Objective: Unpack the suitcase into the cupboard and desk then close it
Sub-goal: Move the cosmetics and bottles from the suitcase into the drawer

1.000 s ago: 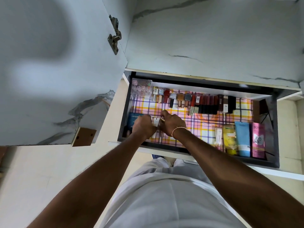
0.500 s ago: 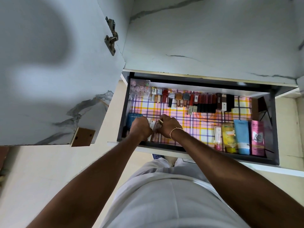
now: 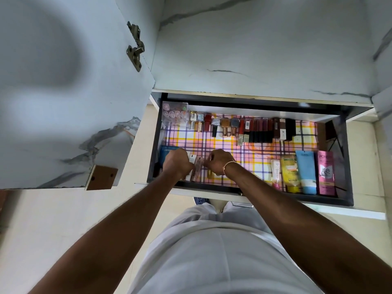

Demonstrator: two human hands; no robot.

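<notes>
An open drawer (image 3: 275,190) lined with a pink, yellow and purple plaid sheet (image 3: 222,143) holds cosmetics. Both my hands are down in its front left corner. My left hand (image 3: 177,163) curls over a small white tube (image 3: 191,159) lying beside a blue box (image 3: 166,152). My right hand (image 3: 218,161), with a thin band at the wrist, pinches the top of a pale pink tube (image 3: 198,169). A small gold item (image 3: 210,173) lies under my right hand. The suitcase is out of view.
A row of nail polishes and lipsticks (image 3: 244,129) lines the drawer's back, with a clear case (image 3: 175,113) at back left. Several larger tubes (image 3: 305,172) lie at front right. The cupboard door (image 3: 63,92) hangs open on the left, with a marble-patterned shelf (image 3: 265,49) above the drawer.
Both hands have stayed in the drawer's front left corner, shifting slightly toward the front edge while arranging the small tubes. The camera has drifted a little.
</notes>
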